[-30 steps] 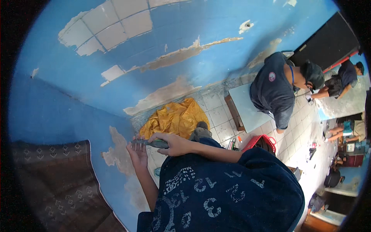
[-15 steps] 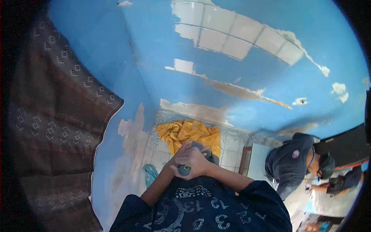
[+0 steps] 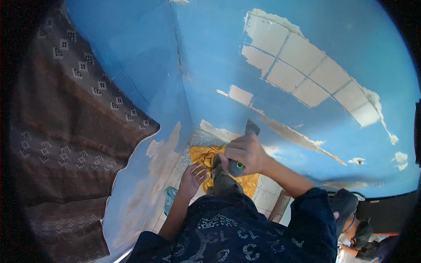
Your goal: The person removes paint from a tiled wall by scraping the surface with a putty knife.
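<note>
A paint scraper with a dark handle and a flat grey blade (image 3: 252, 128) is gripped in my right hand (image 3: 246, 153). Its blade points up toward the blue wall (image 3: 210, 57); I cannot tell whether it touches. The handle's end, with a green mark, sticks out below my fist. Lower and to the left, my left hand (image 3: 193, 179) hangs with its fingers apart, holding nothing. Blue paint has come off the wall in places, baring white tiles (image 3: 302, 65) and a long scraped strip (image 3: 285, 130). A yellow cloth (image 3: 202, 153) lies on the floor below my hands.
A brown patterned curtain (image 3: 66, 175) hangs along the left. On the floor near the left wall lies a teal plastic bag (image 3: 169, 199). A person in a dark shirt (image 3: 344, 204) is at the lower right, with another person partly visible beyond.
My hands were together around the scraper; the left has let go and dropped to the left. My right hand has raised the scraper toward the wall. The view has shifted.
</note>
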`<state>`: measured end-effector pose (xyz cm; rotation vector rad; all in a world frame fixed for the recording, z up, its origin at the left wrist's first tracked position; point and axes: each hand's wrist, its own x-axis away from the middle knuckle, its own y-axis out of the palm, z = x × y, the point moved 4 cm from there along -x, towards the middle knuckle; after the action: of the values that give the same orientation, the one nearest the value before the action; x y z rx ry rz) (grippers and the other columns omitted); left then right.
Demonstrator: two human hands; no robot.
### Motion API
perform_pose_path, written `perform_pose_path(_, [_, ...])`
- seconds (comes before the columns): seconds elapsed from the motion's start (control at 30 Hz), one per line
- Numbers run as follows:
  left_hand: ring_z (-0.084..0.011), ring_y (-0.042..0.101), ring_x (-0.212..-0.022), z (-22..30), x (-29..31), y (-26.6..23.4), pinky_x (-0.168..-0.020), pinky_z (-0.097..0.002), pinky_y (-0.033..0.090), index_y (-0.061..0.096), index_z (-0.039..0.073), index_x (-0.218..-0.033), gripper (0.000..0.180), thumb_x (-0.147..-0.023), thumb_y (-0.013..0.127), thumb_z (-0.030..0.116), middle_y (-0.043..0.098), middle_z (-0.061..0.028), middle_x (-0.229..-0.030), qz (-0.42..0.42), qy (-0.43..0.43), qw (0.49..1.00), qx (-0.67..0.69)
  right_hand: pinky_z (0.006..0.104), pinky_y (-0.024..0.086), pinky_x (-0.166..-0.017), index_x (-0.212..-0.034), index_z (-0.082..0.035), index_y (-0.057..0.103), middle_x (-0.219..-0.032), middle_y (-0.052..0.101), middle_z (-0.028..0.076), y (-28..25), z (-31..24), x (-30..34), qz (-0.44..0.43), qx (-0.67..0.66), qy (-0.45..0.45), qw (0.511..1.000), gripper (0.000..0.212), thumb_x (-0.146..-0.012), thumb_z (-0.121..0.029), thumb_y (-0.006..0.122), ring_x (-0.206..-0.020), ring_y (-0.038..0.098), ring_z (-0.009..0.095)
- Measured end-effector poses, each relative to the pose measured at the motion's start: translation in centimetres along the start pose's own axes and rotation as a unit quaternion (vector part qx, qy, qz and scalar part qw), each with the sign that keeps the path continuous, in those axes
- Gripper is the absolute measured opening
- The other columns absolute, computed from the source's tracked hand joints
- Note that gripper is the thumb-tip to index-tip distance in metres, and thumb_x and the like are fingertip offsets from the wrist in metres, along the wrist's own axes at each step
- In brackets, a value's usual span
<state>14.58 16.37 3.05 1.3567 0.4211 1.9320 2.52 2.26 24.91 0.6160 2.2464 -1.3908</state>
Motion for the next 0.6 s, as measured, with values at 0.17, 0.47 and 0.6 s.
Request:
perform_pose_path(0.17, [-0.0227, 0.06, -0.092, 5.6, -1.7, 5.0, -0.077, -0.032, 0.051, 0.05, 0.004, -0.111, 0.03, -0.087, 0.048, 0.021, 0.059, -0.0117, -0.098, 0.011, 0.125, 0.986, -0.112, 0.032, 0.032, -0.035, -0.051, -0.008, 0.043, -0.045, 0.039, 0.005, -3.3, 6.5, -7.0, 0.08, -0.007, -0.07, 0.994, 0.025, -0.065, -0.001, 0.063, -0.036, 0.042, 0.021])
perform_pose_path(0.47, [-0.0219, 0.06, -0.086, 12.6, -8.7, 11.4, -0.073, -0.0324, 0.05, 0.049, 0.003, -0.11, 0.027, -0.089, 0.047, 0.02, 0.058, -0.0104, -0.094, 0.052, 0.206, 0.962, -0.173, 0.0282, 0.037, -0.038, -0.06, -0.012, 0.052, -0.053, 0.045, -0.001, -4.8, 13.4, -10.7, 0.061, -0.003, -0.088, 0.994, 0.015, -0.054, -0.018, 0.065, -0.045, 0.049, 0.014])
perform_pose_path(0.6, [-0.0214, 0.059, -0.087, 13.4, -11.3, 9.5, -0.074, -0.0331, 0.05, 0.05, 0.003, -0.11, 0.027, -0.089, 0.048, 0.021, 0.058, -0.0099, -0.093, 0.048, 0.253, 0.929, -0.267, 0.0274, 0.038, -0.039, -0.064, -0.013, 0.054, -0.054, 0.044, -0.002, -5.2, 10.6, -10.8, 0.062, 0.021, -0.121, 0.99, 0.016, -0.054, -0.022, 0.063, -0.046, 0.05, 0.014])
